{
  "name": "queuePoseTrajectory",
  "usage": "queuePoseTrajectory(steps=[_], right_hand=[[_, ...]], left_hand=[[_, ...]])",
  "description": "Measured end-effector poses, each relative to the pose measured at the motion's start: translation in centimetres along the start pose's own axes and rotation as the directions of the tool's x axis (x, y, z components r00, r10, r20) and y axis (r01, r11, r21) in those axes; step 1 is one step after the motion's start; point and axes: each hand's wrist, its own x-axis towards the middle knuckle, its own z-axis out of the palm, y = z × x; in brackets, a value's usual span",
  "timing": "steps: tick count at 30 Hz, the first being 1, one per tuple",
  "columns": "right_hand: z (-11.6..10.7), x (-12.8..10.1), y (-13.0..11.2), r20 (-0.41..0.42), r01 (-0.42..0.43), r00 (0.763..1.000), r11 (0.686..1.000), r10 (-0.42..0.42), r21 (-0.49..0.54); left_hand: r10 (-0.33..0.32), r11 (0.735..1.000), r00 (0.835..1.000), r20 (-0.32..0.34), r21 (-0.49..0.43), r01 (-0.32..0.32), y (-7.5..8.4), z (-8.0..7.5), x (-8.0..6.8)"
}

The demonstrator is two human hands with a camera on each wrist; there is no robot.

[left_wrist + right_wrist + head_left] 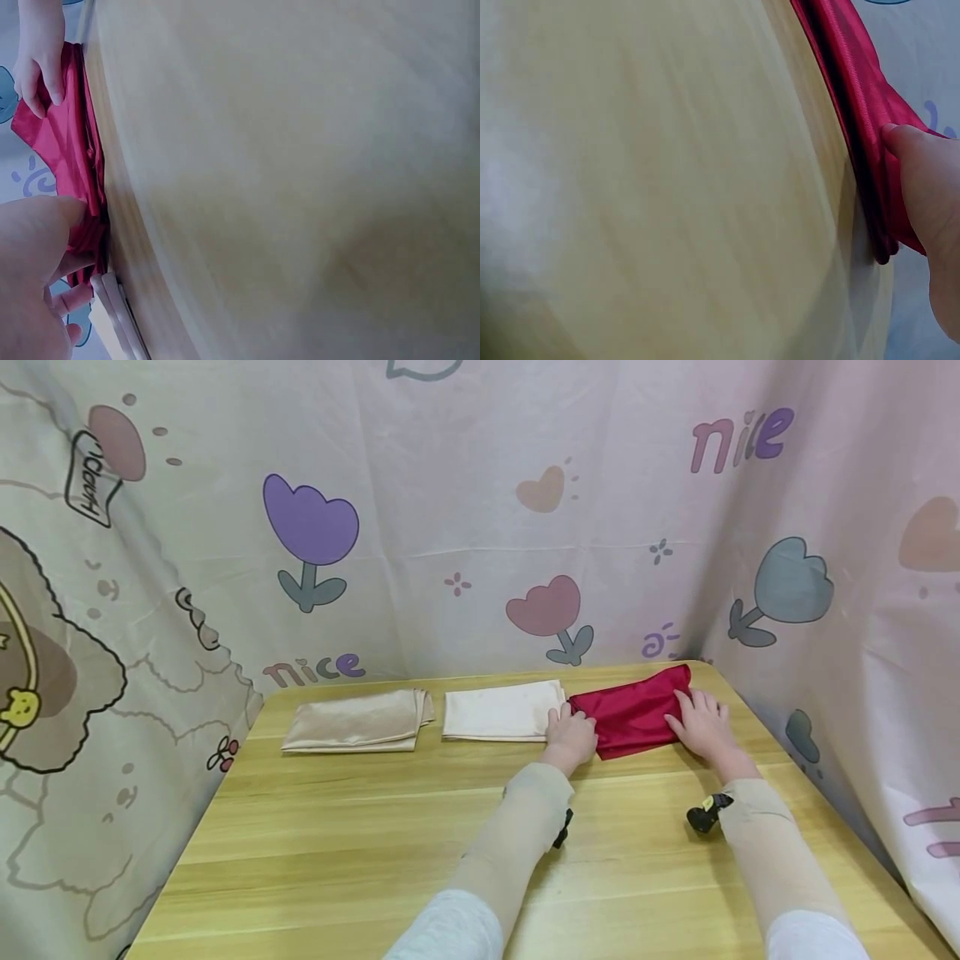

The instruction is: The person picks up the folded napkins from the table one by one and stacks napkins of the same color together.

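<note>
A folded, shiny red cloth [630, 712] lies at the back right of the table, its far right corner raised. At its left end, my left hand [572, 739] grips the edge; in the left wrist view the red fabric [71, 150] passes between thumb and curled fingers of that hand [30, 262]. My right hand [703, 725] holds the right end. In the right wrist view the thumb of the right hand [934, 202] presses on the red cloth [855, 67], with the other fingers mostly hidden. A folded white cloth [498, 712] lies just left of my left hand.
Farther left on the wooden table [337, 843] is a folded beige cloth [360, 721]. A printed curtain [435, 485] hangs behind the table's back edge and along both sides. Small black cameras [705, 816] are worn at the wrists.
</note>
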Motion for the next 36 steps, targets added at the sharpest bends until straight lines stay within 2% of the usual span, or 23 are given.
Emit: queuePoseTrajectory(steps=[8, 12, 21, 27, 31, 36], right_hand=[[0.1, 0.5, 0.3, 0.024, 0.022, 0.999, 1.0, -0.022, -0.008], [0.4, 0.7, 0.6, 0.051, 0.019, 0.999, 1.0, -0.019, -0.011], [0.9, 0.6, 1.4, 0.145, -0.005, 0.989, 1.0, 0.008, -0.019], [1.1, 0.7, 1.8, 0.213, -0.06, 0.975, 0.998, 0.059, -0.002], [1.0, 0.5, 2.0, 0.232, -0.11, 0.968, 0.993, 0.096, 0.046], [0.8, 0.2, 2.2, 0.243, -0.144, 0.962, 0.988, 0.128, 0.052]], left_hand=[[0.005, 1.0, 1.0, 0.004, -0.03, -0.005, -0.1, 0.1, 0.5], [0.0, 1.0, 1.0, 0.004, -0.013, 0.0, -0.1, 0.1, 0.6], [-0.02, 0.998, 0.994, 0.111, 0.066, 0.013, 0.9, -0.1, 0.7], [-0.047, 0.992, 0.99, 0.131, 0.123, 0.03, 1.3, 0.0, 0.4], [-0.065, 0.989, 0.986, 0.151, 0.14, 0.044, 1.7, -0.1, 0.2], [-0.086, 0.988, 0.979, 0.184, 0.139, 0.061, 1.8, -0.3, -0.1]])
